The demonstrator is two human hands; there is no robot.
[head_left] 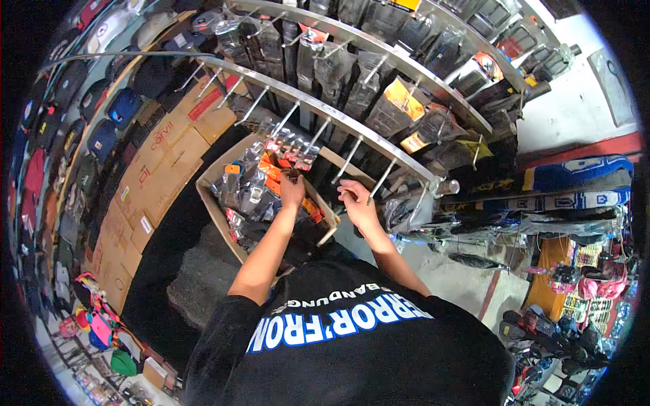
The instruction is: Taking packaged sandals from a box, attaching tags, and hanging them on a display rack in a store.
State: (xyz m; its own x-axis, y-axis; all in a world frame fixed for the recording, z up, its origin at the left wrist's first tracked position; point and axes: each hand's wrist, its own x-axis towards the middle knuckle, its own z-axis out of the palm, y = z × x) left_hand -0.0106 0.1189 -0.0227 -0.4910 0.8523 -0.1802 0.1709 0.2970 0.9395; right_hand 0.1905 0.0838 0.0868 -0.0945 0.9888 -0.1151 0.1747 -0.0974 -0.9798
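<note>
My left hand (293, 192) reaches into an open cardboard box (234, 247) of clear plastic packets. Its fingers close on an orange-carded packet (272, 175) near the middle of the pile; the fingertips are partly hidden. To the right of the box, my right hand (358, 202) is raised with curled fingers and nothing visible in them. It is close to the free ends of two bare metal hooks (348, 161) on a rack's rail (325, 107). Red-carded packets (297, 156) lie along the far side of the box.
Bagged dark goods (332, 68) hang from upper rails beyond the box. Caps (104, 137) line the shelves at left, above flattened cardboard (170, 157). Blue and white knitted scarves (579, 198) hang at right. The rail's end (447, 187) juts out near my right forearm.
</note>
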